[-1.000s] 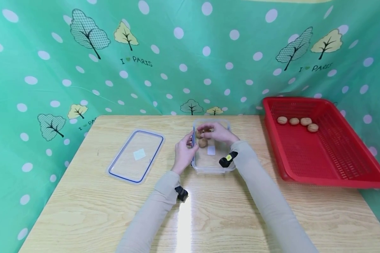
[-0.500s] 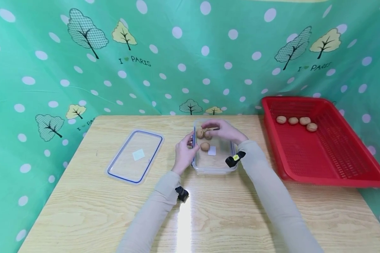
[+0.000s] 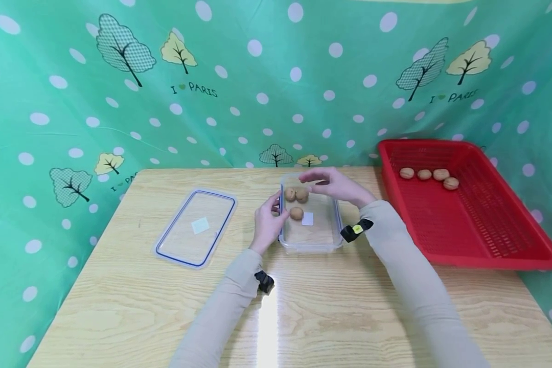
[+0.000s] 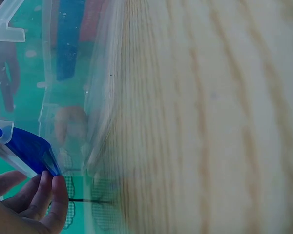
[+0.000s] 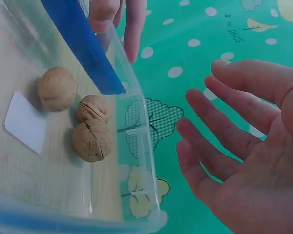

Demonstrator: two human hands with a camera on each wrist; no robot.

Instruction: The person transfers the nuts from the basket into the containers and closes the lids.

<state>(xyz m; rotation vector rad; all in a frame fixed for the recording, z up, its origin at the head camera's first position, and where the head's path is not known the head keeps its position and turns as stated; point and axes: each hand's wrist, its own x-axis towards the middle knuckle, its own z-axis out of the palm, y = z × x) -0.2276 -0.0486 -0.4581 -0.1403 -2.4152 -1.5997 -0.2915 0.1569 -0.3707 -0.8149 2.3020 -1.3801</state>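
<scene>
A clear plastic food container (image 3: 322,240) with blue side flaps stands at mid-table. Its left wall is pinched by my left hand (image 3: 268,224), thumb on the inner side and fingers outside; in the left wrist view those fingertips touch a blue flap (image 4: 31,148). Three walnuts (image 5: 57,89) lie on the container's floor, two touching each other near the far left corner and one nearer by a white square (image 3: 307,219). Over the container's far right part hovers my right hand (image 3: 333,185), fingers spread and relaxed, nothing in it.
A clear lid (image 3: 211,209) with a blue seal lies flat to the left. On the right sits a red plastic basket (image 3: 492,262) with several walnuts (image 3: 440,175) along its far side. A green patterned curtain (image 3: 239,66) hangs behind the table.
My right hand has let go of a walnut in the container, then lifted and drawn back to the right. One walnut shifted slightly. My left hand stays on the wall.
</scene>
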